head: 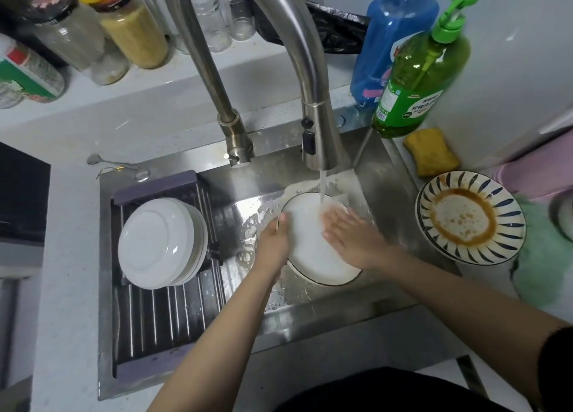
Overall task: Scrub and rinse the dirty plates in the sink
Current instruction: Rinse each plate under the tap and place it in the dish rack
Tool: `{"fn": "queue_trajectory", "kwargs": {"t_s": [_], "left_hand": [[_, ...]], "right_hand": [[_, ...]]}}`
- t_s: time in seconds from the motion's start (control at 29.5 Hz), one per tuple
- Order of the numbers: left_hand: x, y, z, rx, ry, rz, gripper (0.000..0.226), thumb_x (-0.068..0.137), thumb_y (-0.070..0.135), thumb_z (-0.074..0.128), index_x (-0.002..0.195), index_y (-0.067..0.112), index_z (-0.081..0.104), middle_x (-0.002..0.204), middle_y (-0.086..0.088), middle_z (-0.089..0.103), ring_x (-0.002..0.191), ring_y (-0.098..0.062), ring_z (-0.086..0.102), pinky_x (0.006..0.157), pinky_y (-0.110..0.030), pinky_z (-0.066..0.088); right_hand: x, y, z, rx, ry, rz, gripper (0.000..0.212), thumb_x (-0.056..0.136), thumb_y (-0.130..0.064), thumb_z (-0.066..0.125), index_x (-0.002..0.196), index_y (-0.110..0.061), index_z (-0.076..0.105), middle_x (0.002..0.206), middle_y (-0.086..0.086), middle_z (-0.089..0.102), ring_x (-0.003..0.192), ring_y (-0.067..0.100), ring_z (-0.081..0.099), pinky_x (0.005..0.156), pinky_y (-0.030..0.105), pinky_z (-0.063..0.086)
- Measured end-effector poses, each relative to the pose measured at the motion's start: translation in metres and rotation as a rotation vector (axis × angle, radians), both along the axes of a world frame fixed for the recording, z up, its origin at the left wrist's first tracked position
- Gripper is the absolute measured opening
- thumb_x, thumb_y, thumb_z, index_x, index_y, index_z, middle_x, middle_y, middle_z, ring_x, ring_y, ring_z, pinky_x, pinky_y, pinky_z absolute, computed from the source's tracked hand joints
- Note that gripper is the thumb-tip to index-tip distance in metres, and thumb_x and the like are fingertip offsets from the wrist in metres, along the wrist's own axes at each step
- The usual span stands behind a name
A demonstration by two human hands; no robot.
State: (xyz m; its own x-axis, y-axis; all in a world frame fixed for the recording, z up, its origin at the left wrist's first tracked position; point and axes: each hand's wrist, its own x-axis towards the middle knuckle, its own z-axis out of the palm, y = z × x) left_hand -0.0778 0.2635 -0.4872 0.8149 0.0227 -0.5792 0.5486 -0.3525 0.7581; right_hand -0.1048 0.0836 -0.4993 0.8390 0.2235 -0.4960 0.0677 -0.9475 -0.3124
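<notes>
A white plate (pixel 310 250) with a thin dark rim sits tilted in the steel sink (pixel 381 170) under running water from the faucet (pixel 319 139). My left hand (pixel 273 241) grips the plate's left edge, fingers curled round the rim. My right hand (pixel 350 235) lies flat on the plate's face with fingers straight, under the stream. A dirty blue-striped plate (pixel 471 216) with brown sauce residue rests on the counter at the right of the sink. A stack of clean white plates (pixel 161 241) lies in the drying rack (pixel 161 318) on the left.
A yellow sponge (pixel 431 151) lies by the green soap bottle (pixel 421 67) and a blue bottle (pixel 393 39) at the back right. Spice jars (pixel 133 30) line the back ledge. A green cloth (pixel 542 256) lies at the right. Two spoons (pixel 117 166) rest behind the rack.
</notes>
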Motion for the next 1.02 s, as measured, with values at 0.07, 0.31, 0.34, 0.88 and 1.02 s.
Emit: {"fn": "queue_trajectory", "kwargs": {"t_s": [0.07, 0.31, 0.34, 0.88, 1.02], "left_hand": [[-0.004, -0.009, 0.002, 0.0, 0.031, -0.002, 0.054, 0.098, 0.055, 0.034, 0.13, 0.018, 0.056, 0.128, -0.014, 0.061, 0.117, -0.032, 0.057, 0.102, -0.049, 0.044], [0.02, 0.019, 0.006, 0.023, -0.048, 0.127, 0.051, 0.101, 0.047, 0.035, 0.133, 0.013, 0.054, 0.13, -0.011, 0.059, 0.122, -0.032, 0.053, 0.105, -0.047, 0.041], [0.019, 0.019, 0.009, 0.033, -0.063, 0.091, 0.05, 0.101, 0.048, 0.035, 0.133, 0.015, 0.055, 0.13, -0.012, 0.059, 0.121, -0.034, 0.053, 0.103, -0.051, 0.042], [0.013, 0.016, 0.0, -0.045, 0.003, 0.118, 0.04, 0.1, 0.046, 0.039, 0.123, 0.02, 0.059, 0.128, -0.006, 0.061, 0.119, -0.024, 0.055, 0.107, -0.044, 0.041], [0.001, 0.002, 0.005, -0.043, 0.041, 0.001, 0.045, 0.102, 0.041, 0.038, 0.137, 0.016, 0.051, 0.127, 0.002, 0.056, 0.118, -0.015, 0.05, 0.1, -0.023, 0.035]], "right_hand": [[0.008, 0.03, 0.002, 0.283, 0.033, -0.085, 0.05, 0.105, -0.032, 0.02, 0.152, -0.021, 0.006, 0.16, -0.004, 0.003, 0.147, 0.013, -0.004, 0.116, 0.025, -0.008], [-0.033, 0.005, 0.032, 0.42, 0.156, 0.097, 0.042, 0.105, -0.029, 0.022, 0.142, -0.025, 0.043, 0.148, -0.014, 0.037, 0.137, -0.006, 0.024, 0.117, 0.019, 0.006], [-0.032, -0.007, 0.026, 0.301, 0.084, 0.101, 0.048, 0.104, -0.034, 0.016, 0.141, -0.023, 0.044, 0.147, -0.01, 0.042, 0.138, 0.0, 0.029, 0.119, 0.022, 0.004], [-0.03, -0.016, 0.012, 0.226, 0.009, 0.231, 0.063, 0.094, -0.036, 0.0, 0.149, -0.022, 0.027, 0.155, -0.008, 0.025, 0.144, 0.006, 0.017, 0.112, 0.016, -0.008], [-0.003, -0.007, -0.006, -0.025, -0.084, 0.088, 0.087, 0.075, -0.043, -0.018, 0.153, -0.013, 0.008, 0.16, 0.001, 0.011, 0.147, 0.013, 0.003, 0.112, 0.027, -0.02]]}}
